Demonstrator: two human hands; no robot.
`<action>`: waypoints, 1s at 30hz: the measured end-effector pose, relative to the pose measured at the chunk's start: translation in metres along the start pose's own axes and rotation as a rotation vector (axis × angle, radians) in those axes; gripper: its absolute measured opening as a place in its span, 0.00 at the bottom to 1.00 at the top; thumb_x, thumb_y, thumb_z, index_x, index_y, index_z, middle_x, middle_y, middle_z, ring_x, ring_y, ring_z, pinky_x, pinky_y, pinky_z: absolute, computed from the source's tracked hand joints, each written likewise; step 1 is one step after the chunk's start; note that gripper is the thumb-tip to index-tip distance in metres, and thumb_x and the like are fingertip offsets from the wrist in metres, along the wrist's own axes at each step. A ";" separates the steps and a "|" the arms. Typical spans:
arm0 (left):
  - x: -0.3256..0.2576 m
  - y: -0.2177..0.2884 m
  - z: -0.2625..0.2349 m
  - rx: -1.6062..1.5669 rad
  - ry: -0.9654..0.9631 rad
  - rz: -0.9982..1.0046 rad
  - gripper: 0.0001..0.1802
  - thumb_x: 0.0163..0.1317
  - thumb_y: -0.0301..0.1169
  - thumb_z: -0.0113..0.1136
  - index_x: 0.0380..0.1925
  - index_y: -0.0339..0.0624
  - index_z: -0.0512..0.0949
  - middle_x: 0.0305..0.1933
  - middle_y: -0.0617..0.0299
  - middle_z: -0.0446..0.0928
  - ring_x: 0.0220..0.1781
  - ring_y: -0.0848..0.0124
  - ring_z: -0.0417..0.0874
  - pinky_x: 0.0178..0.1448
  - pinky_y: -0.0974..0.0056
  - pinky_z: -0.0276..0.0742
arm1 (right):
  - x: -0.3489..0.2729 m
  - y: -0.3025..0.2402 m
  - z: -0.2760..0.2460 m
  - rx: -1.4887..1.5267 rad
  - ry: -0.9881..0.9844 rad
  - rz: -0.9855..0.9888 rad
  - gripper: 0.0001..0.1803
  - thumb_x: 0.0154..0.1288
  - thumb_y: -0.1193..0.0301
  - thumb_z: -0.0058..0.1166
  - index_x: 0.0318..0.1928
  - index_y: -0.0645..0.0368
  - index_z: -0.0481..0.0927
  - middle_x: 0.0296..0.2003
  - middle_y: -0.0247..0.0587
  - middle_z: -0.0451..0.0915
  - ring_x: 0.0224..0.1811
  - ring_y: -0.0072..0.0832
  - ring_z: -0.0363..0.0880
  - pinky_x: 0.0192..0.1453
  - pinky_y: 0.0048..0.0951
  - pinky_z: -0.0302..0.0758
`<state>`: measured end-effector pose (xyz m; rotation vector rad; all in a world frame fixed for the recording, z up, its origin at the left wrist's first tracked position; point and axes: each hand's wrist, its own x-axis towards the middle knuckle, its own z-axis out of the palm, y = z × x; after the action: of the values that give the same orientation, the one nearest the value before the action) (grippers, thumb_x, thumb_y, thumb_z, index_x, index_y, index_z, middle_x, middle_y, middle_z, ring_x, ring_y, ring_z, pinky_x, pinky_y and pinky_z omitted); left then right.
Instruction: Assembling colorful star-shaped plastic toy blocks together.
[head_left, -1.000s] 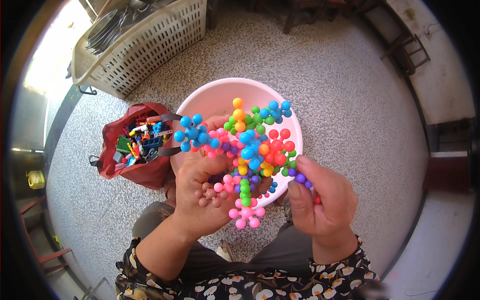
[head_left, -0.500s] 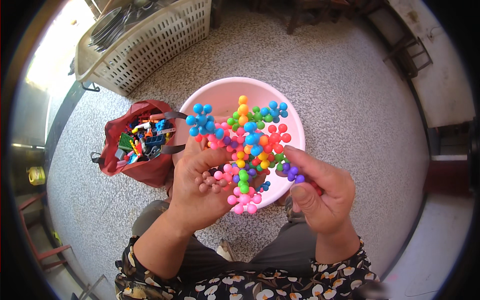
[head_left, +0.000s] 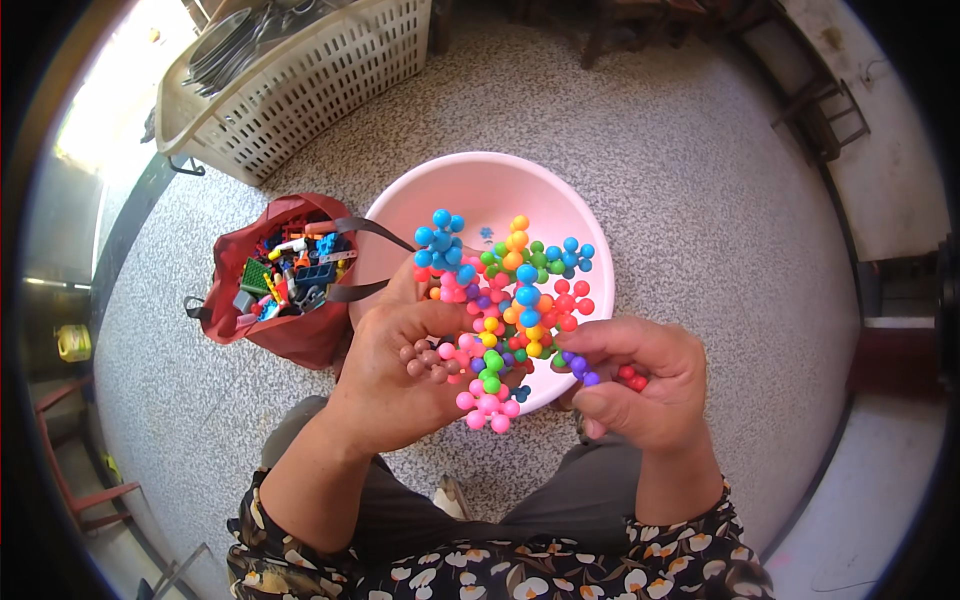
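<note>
Both hands' fingers gripping ball cluster, over pink bowl

Few packages show, and no labels, signs or screens can be made out. A soft red fabric bag with dark straps lies open on the speckled floor just to the left of the left hand, packed with small multicoloured plastic building bricks. Farther off, beyond the bag and well apart from both hands, stands a cream perforated plastic crate holding grey metal dishes.
</note>
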<state>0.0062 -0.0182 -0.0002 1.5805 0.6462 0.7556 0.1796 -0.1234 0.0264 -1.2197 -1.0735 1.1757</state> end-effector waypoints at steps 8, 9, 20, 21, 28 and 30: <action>0.000 0.002 -0.005 -0.057 -0.111 -0.115 0.17 0.35 0.21 0.70 0.30 0.35 0.78 0.50 0.56 0.69 0.52 0.70 0.71 0.53 0.67 0.68 | 0.000 0.001 0.000 0.089 -0.016 0.069 0.19 0.49 0.78 0.62 0.44 0.66 0.75 0.18 0.33 0.75 0.16 0.13 0.72 0.20 0.13 0.66; -0.001 0.002 -0.004 -0.107 -0.082 -0.214 0.15 0.33 0.24 0.74 0.25 0.39 0.81 0.48 0.56 0.73 0.52 0.67 0.71 0.55 0.62 0.67 | -0.001 0.004 -0.002 0.049 -0.030 0.056 0.19 0.49 0.76 0.63 0.44 0.66 0.75 0.18 0.33 0.75 0.17 0.13 0.71 0.20 0.13 0.65; -0.003 -0.001 -0.012 0.005 -0.172 -0.006 0.19 0.34 0.23 0.73 0.32 0.38 0.80 0.50 0.57 0.69 0.53 0.66 0.71 0.55 0.64 0.68 | -0.003 0.000 -0.002 0.389 -0.099 0.250 0.25 0.48 0.76 0.63 0.47 0.68 0.68 0.32 0.45 0.76 0.20 0.17 0.73 0.19 0.15 0.70; -0.003 -0.001 -0.012 -0.006 -0.178 -0.028 0.19 0.35 0.23 0.73 0.32 0.38 0.80 0.50 0.57 0.69 0.52 0.66 0.71 0.55 0.65 0.68 | -0.002 0.000 -0.001 0.388 -0.103 0.246 0.25 0.48 0.76 0.63 0.47 0.68 0.68 0.32 0.45 0.76 0.20 0.17 0.73 0.19 0.15 0.70; -0.002 0.001 -0.012 -0.048 -0.188 -0.061 0.18 0.36 0.24 0.72 0.32 0.39 0.81 0.49 0.58 0.70 0.51 0.67 0.71 0.53 0.64 0.69 | -0.001 0.000 0.001 0.479 -0.107 0.242 0.27 0.48 0.75 0.64 0.48 0.68 0.66 0.32 0.46 0.76 0.20 0.17 0.73 0.19 0.15 0.70; -0.001 0.000 -0.012 -0.041 -0.182 -0.008 0.18 0.36 0.24 0.72 0.32 0.39 0.81 0.48 0.58 0.70 0.51 0.67 0.71 0.53 0.64 0.69 | 0.000 0.000 0.001 0.495 -0.117 0.238 0.27 0.48 0.75 0.64 0.48 0.68 0.67 0.32 0.46 0.76 0.20 0.18 0.73 0.18 0.14 0.70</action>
<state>-0.0036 -0.0114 0.0007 1.5872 0.5010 0.6067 0.1789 -0.1236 0.0265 -0.9096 -0.6694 1.5984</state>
